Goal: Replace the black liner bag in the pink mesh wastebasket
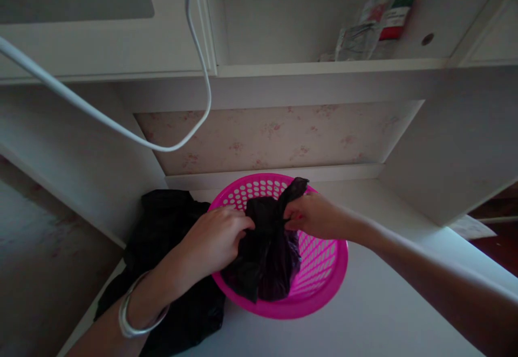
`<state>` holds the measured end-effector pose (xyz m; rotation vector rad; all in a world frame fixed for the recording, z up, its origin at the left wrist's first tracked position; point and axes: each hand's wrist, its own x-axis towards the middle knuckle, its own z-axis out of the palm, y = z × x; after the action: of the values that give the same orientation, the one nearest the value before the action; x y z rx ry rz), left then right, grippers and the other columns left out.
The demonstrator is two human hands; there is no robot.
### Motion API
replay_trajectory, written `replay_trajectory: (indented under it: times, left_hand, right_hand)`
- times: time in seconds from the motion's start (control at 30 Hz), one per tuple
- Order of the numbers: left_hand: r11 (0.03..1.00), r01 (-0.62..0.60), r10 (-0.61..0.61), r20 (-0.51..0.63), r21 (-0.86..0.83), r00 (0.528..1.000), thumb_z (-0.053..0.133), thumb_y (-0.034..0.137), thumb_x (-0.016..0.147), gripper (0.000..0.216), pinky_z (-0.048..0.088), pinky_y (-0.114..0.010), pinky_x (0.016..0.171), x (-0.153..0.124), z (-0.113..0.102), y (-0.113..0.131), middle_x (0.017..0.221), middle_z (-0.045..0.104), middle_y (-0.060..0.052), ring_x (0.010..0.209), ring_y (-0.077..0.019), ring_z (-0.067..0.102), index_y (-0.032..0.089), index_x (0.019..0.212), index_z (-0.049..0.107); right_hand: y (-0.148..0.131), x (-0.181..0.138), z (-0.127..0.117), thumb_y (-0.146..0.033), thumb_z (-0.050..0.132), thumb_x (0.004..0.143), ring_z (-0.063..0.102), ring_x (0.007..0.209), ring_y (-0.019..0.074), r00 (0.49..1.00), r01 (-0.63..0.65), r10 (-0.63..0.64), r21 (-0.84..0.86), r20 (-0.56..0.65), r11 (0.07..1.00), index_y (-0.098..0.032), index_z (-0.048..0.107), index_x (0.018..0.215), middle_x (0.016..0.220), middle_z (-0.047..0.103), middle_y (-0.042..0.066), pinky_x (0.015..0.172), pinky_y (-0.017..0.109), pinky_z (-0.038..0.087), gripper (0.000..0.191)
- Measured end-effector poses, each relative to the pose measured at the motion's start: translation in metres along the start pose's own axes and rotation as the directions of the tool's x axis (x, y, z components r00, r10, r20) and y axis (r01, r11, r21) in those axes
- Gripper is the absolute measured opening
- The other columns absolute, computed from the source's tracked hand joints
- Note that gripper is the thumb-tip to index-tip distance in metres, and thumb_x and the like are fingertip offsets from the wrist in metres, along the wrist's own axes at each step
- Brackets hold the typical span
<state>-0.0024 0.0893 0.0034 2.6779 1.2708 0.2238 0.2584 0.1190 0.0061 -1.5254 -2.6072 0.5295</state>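
Black plastic bag (249,270), one, in pink perforated basket (283,310), lower centre.
Left hand (218,238), right hand (313,217): fingers of both pinching the bag's upper part; thin plastic, probably best pulled gently and evenly. Bag contents: not visible. Black bundle (162,222), lower left, beside basket. Open compartment (283,17), top: clear packaging (360,36), right end.

A home, judging by floral wallpaper (263,144) behind white shelving (283,70)
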Motion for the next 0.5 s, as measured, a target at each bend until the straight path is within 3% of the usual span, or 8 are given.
replay_trajectory:
  times: [0.13,0.23,0.3,0.4,0.5]
  left_hand:
    - [0.998,0.028,-0.029,0.014,0.057,0.999,0.058,0.008,0.090,0.030,0.058,-0.040,0.088,-0.005,-0.008,-0.003,0.105,0.080,-0.008,0.099,-0.0273,0.075,0.023,0.102,0.081]
    - [0.999,0.026,-0.028,-0.064,-0.030,0.998,0.068,0.028,0.097,0.030,0.056,-0.042,0.099,0.002,-0.004,0.010,0.129,0.075,-0.010,0.116,-0.0284,0.072,0.022,0.125,0.074]
    - [0.998,0.035,-0.037,-0.038,-0.051,0.999,0.072,0.034,0.097,0.033,0.056,-0.043,0.100,0.008,0.003,0.020,0.127,0.077,-0.010,0.116,-0.0302,0.073,0.022,0.127,0.074]
    - [0.998,0.057,-0.056,0.044,-0.027,0.997,0.069,0.022,0.097,0.017,0.058,-0.041,0.090,0.014,0.009,0.025,0.108,0.083,-0.008,0.104,-0.0307,0.078,0.023,0.109,0.080]
    - [0.996,0.044,-0.044,0.004,-0.076,0.999,0.062,0.015,0.098,0.023,0.056,-0.036,0.088,0.007,0.003,0.013,0.101,0.084,-0.004,0.098,-0.0258,0.079,0.026,0.097,0.083]
  right_hand:
    - [0.007,-0.007,-0.003,-0.018,0.065,0.090,0.073,0.088,0.0245,0.999,0.012,-0.013,-0.028,-0.053,1.000,-0.021,0.081,0.093,0.091,0.081,0.007,0.073,0.031,0.042,0.017]
    - [-0.005,-0.013,-0.004,-0.022,0.064,0.095,0.073,0.090,0.0219,0.994,0.075,-0.074,0.007,-0.078,0.997,-0.023,0.080,0.105,0.096,0.082,0.005,0.076,0.030,0.044,0.019]
    - [-0.014,-0.016,-0.004,-0.030,0.067,0.096,0.073,0.088,0.0215,0.993,0.095,-0.093,0.024,-0.071,0.995,-0.024,0.079,0.108,0.095,0.081,0.004,0.073,0.029,0.043,0.018]
    - [-0.015,-0.018,-0.007,-0.035,0.068,0.097,0.070,0.079,0.0210,0.994,0.101,-0.102,-0.014,-0.033,0.995,-0.024,0.081,0.099,0.086,0.079,0.004,0.066,0.029,0.039,0.017]
    - [0.003,-0.018,-0.014,-0.031,0.065,0.100,0.071,0.079,0.0222,0.996,0.089,-0.090,-0.077,-0.006,0.993,-0.023,0.081,0.094,0.084,0.079,0.005,0.068,0.031,0.040,0.018]
